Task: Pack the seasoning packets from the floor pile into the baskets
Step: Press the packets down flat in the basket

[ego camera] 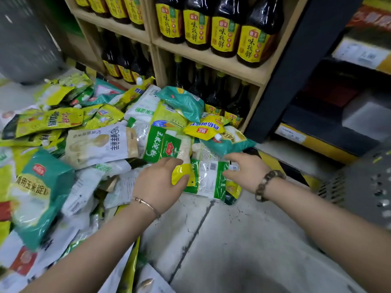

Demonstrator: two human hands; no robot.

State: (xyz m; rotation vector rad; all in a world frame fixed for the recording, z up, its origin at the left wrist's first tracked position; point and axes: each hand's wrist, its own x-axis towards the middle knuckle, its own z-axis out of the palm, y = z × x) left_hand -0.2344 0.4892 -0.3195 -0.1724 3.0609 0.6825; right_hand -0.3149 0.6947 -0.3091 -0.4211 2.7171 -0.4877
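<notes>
Your packets (101, 142) are glossy plastic film, crinkled and catching the light; the floor (232, 240) is matt grey concrete, rough and cracked; the shelf (211, 64) is pale bare wood; its bottles (228, 7) are dark and shiny, with glossy yellow labels (224, 34); the basket (359, 187) looks matt grey and perforated; your bead bracelet (267, 182) looks wooden, your bangle (146, 203) thin polished metal.

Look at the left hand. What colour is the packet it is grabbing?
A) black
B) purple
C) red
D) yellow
D: the left hand curls its thumb and fingers round a yellow packet.
</notes>
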